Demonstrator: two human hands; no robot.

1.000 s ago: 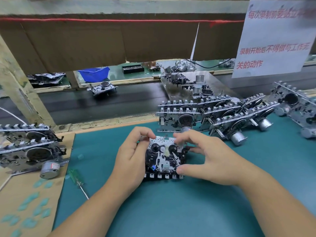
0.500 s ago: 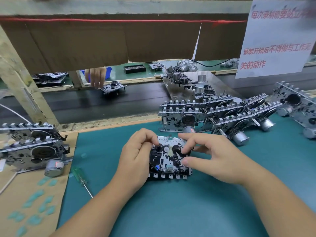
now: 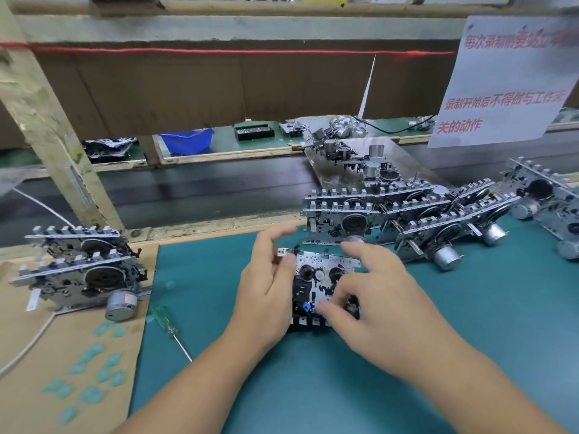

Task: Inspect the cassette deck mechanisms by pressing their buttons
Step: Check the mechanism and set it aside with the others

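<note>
A cassette deck mechanism (image 3: 316, 277) lies flat on the teal mat (image 3: 470, 324), its two reel hubs facing up and its row of buttons along the near edge. My left hand (image 3: 266, 292) grips its left side, with fingers curled over the far left corner. My right hand (image 3: 382, 302) holds the right side: the thumb presses on the near part by the buttons, the other fingers spread over the top right. Both hands are blurred by motion and hide the sides of the mechanism.
More mechanisms are piled behind and to the right (image 3: 391, 214), and two are stacked on cardboard at the left (image 3: 84, 270). A green-handled screwdriver (image 3: 163, 321) lies left of my left arm. A dark conveyor belt (image 3: 203, 189) runs behind; a paper sign (image 3: 507, 83) hangs top right.
My right fingers lifted off the reel hubs and spread while the thumb slid toward the buttons. Another person's hand and a mechanism on the belt have left the view.
</note>
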